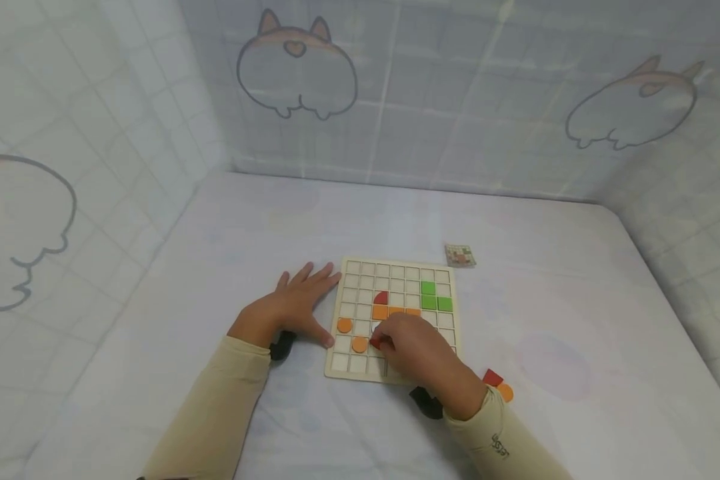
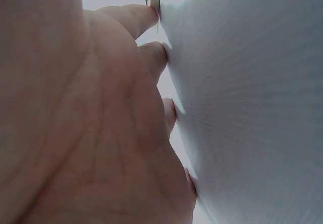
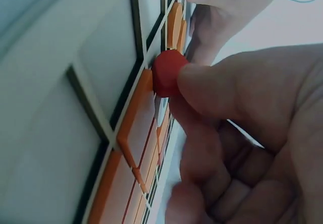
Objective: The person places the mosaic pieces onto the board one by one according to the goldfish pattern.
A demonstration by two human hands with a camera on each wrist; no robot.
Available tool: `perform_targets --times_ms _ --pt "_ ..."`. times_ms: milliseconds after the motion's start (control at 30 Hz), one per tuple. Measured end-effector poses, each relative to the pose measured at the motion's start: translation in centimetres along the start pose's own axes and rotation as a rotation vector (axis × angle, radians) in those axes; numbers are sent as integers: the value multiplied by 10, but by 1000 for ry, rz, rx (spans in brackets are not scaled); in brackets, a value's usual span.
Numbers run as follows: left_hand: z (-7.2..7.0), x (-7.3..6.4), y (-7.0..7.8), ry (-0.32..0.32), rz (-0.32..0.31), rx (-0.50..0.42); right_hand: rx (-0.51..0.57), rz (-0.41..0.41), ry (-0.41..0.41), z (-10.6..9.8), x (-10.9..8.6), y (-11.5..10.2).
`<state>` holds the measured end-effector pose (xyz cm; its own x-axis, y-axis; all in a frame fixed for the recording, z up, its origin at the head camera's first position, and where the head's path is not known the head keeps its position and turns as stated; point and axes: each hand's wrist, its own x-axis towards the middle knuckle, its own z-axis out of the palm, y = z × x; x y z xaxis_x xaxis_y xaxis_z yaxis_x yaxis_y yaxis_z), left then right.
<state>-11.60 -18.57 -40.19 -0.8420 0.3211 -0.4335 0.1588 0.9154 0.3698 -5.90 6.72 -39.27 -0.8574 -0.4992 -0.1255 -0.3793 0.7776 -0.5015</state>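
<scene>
A small red piece (image 3: 166, 72) is pinched between the thumb and forefinger of my right hand (image 1: 417, 347), low over the wooden grid board (image 1: 369, 270). Just left of that piece, two orange discs (image 1: 359, 344) lie in cells diagonal to each other. Above the right hand is a row of orange squares (image 1: 381, 312), with a red quarter-circle (image 1: 381, 298) over its left end. Three green squares (image 1: 429, 302) form a corner shape at the board's right. My left hand (image 1: 297, 303) rests with spread fingers beside the board, fingertips at its left edge. The right hand hides several lower-right cells.
A small printed pattern card (image 1: 459, 256) lies by the board's far right corner. Near my right wrist, a loose red piece (image 1: 493, 377) and an orange disc (image 1: 505, 392) sit on the pale cloth (image 1: 264, 220). Fabric walls (image 1: 444, 100) stand behind and at both sides.
</scene>
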Motion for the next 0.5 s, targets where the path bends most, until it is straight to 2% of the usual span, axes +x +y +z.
perform_targets --times_ms 133,300,500 --pt "-2 0 2 -1 -1 9 -32 41 3 0 0 1" --pt "-4 -1 3 -2 -9 3 -40 54 -25 1 1 3" --pt "-4 -3 4 -1 -14 7 -61 93 -7 1 1 1"
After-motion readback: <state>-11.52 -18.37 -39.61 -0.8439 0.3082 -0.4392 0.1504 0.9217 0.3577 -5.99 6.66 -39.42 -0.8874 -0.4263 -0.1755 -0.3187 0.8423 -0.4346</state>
